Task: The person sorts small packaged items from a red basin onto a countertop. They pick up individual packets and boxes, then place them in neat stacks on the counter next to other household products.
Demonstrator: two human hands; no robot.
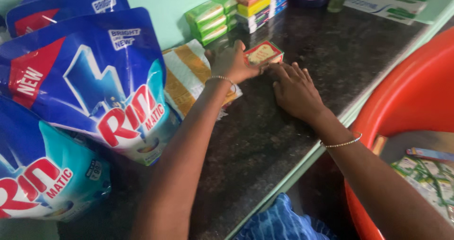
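Observation:
My left hand (230, 62) grips a small red and cream soap box (264, 53) that rests on the dark stone counter (265, 140). Its fingers close on the box's left end. My right hand (294, 90) lies flat on the counter just in front of the box, fingers spread, fingertips near the box's lower edge. Both wrists carry thin bracelets. Under my left wrist lies a folded orange and white striped cloth (186, 77).
Big blue detergent pouches (90, 84) lean along the left. Stacks of green, orange and yellow soap bars (231, 10) stand at the back against the pale green wall. At the right, an orange plastic tub (411, 98) holds small packets (428, 174).

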